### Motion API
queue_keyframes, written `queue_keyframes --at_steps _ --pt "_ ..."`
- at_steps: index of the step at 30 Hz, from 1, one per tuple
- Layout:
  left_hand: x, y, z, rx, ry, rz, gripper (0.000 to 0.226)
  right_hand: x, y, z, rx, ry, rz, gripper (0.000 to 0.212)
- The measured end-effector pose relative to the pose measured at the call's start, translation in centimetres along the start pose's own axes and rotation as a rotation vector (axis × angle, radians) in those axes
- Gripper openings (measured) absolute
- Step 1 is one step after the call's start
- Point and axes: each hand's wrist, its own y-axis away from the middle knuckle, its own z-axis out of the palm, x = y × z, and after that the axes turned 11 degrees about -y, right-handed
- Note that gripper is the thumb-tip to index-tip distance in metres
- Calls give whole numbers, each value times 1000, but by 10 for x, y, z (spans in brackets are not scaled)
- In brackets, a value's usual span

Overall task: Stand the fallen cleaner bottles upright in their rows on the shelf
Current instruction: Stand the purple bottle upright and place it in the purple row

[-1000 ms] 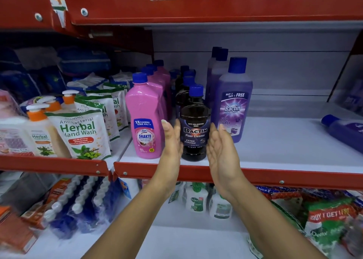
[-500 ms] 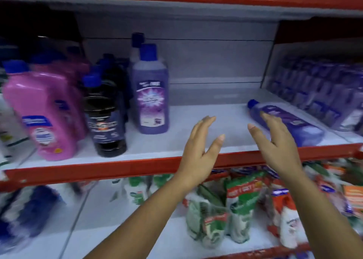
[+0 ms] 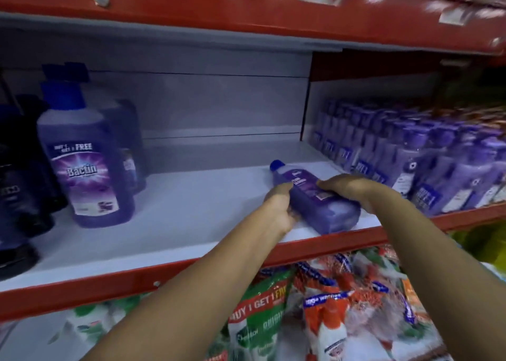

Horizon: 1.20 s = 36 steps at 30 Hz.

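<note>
A purple cleaner bottle with a blue cap lies on its side on the white shelf, cap pointing away to the back left. My left hand grips its left side and my right hand clasps its right side. At the left an upright purple Bactin bottle stands at the front of its row, with more purple bottles behind it. Dark bottles stand at the far left edge, blurred.
Rows of upright purple bottles fill the neighbouring shelf section to the right, past a white divider. A red shelf lip runs along the front. Refill pouches lie on the shelf below. A red shelf hangs overhead.
The view swung right, away from the pink and black bottles. Both hands left the black bottle, crossed the shelf and closed on the fallen purple bottle.
</note>
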Motion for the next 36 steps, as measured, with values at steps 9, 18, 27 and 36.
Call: queue_keyframes --at_steps 9,18,27,36 --pt "0 -19 -13 174 -223 314 20 -11 23 13 -16 -400 -219 21" --pt "27 75 -128 225 -418 851 34 -46 98 96 -7 -606 -604 55" --pt "40 132 -256 405 -552 1008 40 -67 131 233 -75 -692 -666 55" --pt "37 142 -301 513 -480 1027 48 -86 146 280 -83 -700 -683 74"
